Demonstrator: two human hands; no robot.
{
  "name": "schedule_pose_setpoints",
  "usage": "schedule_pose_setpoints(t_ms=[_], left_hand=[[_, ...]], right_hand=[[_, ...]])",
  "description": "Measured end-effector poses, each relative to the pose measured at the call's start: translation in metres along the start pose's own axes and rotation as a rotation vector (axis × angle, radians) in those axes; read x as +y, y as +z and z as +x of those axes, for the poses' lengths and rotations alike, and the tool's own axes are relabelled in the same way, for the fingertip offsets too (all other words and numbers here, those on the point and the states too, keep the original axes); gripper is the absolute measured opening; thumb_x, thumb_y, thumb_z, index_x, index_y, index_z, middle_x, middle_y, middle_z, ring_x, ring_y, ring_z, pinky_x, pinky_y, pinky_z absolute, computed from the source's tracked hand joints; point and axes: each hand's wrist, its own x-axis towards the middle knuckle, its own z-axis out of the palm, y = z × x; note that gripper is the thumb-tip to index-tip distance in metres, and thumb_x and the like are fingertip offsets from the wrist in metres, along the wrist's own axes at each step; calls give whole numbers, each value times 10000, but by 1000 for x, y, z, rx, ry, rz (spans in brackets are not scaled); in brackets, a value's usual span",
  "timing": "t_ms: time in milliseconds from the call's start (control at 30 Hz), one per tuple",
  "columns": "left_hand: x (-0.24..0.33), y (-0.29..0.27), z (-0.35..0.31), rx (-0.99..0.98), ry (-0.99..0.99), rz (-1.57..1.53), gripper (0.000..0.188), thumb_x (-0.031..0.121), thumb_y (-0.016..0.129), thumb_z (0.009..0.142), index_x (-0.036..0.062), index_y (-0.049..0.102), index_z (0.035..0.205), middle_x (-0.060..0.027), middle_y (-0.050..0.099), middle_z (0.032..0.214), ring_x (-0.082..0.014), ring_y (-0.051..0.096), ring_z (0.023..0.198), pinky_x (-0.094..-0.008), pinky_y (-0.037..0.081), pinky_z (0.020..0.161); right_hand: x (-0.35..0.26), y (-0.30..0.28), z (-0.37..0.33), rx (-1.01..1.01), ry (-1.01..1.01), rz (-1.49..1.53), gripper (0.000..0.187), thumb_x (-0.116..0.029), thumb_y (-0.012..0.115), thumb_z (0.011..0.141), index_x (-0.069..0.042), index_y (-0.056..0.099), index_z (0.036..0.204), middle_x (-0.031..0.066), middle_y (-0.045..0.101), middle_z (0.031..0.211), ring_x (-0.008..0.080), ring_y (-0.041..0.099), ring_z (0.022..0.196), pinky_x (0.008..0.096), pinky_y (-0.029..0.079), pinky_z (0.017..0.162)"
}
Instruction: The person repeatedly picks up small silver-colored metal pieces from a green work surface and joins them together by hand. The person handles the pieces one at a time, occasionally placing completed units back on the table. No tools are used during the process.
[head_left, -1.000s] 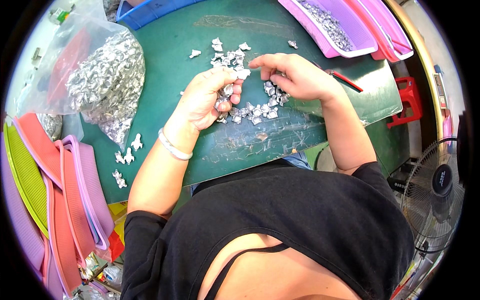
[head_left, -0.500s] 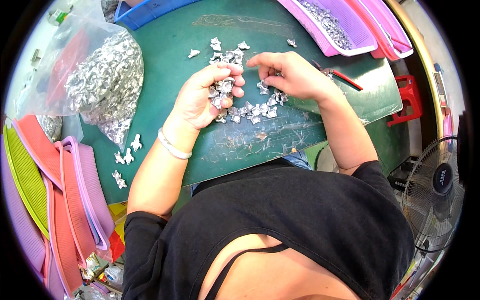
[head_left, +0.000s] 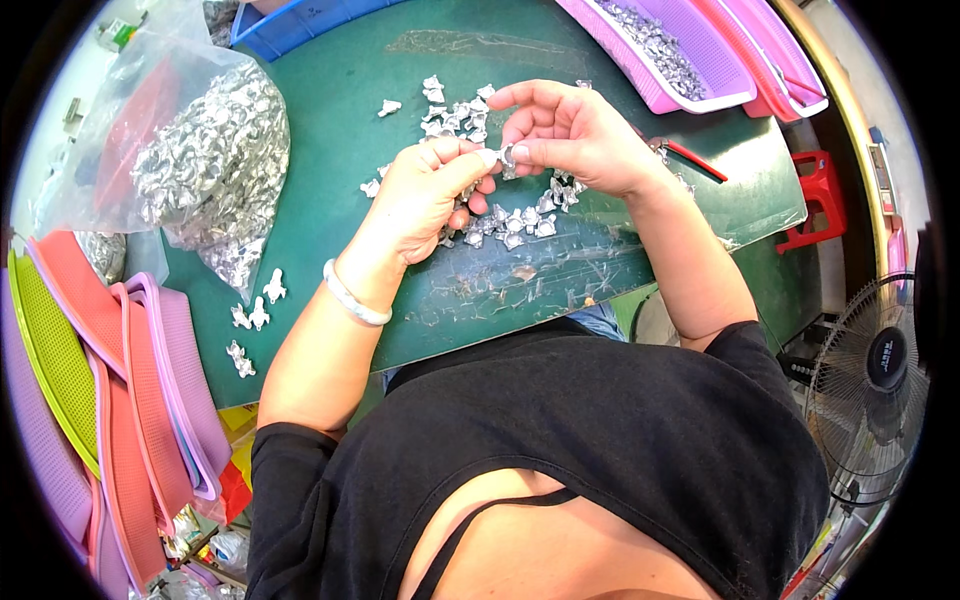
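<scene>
left hand: the hand (head_left: 420,205) is curling above the table, its grip narrow and holding a few small silver castings (head_left: 468,191), partly hidden by the fingers; its thumb and forefinger are meeting close to the right hand's fingertips.
right hand: the hand (head_left: 580,140) is pinching one silver casting (head_left: 508,161) between thumb and fingers, the other fingers bending loosely above it.
pinched piece: it is sitting between the two hands, over the middle of the loose pieces; whether the left fingertips are touching it, i cannot tell.
far cluster: a heap of castings (head_left: 455,120) is lying just beyond the left hand, with a lone casting (head_left: 389,107) resting to its left.
near row: more castings (head_left: 512,228) are lying in a curved line on the near side of the hands.
left edge pieces: a few castings (head_left: 260,312) are lying apart, below the bag.
bag: a clear plastic bag (head_left: 240,278) is bulging with castings at the left.
table: its green top (head_left: 335,150) is showing scratches near the person.
purple basket: the basket (head_left: 715,62) is holding many small metal pieces at the far right.
red-handled tool: it (head_left: 697,161) is lying just beyond the right wrist.
blue crate: it (head_left: 300,27) is standing at the far edge.
</scene>
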Motion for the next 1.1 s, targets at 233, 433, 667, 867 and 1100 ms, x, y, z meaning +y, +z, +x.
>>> schedule_pose_setpoints(t_ms=[233,433,667,867,1100], left_hand=[[1,1,0,-17,-1,33,149,180,539,838,36,576,820,-26,557,681,-67,497,525,-151,322,375],[0,-2,2,-39,-47,-16,147,181,538,837,38,572,829,-22,560,681,-70,503,523,-152,323,367],[1,0,0,-30,-50,-29,131,163,540,844,37,571,834,-26,561,688,-69,502,522,-147,326,368],[0,0,1,-30,-37,-28,127,156,538,852,33,568,842,-28,562,690,-64,500,524,-147,325,369],[0,0,1,-21,-35,-28,121,153,546,856,33,566,858,-27,562,693,-62,497,530,-147,327,375]], right_hand=[[-3,2,-1,-20,30,10,392,-30,569,789,51,450,1152,45,578,815,100,567,667,207,451,593],[-4,4,-1,-3,43,51,384,-28,564,792,61,445,1147,55,575,814,100,569,669,206,453,584],[-1,3,0,-8,0,84,374,-7,561,789,51,453,1143,65,577,843,106,571,685,209,464,604],[1,3,-1,-11,-31,53,375,-6,556,790,38,456,1149,58,578,847,101,568,691,208,463,616],[1,5,-1,-8,-68,20,370,1,552,789,35,462,1147,50,584,842,89,560,699,205,464,629]])
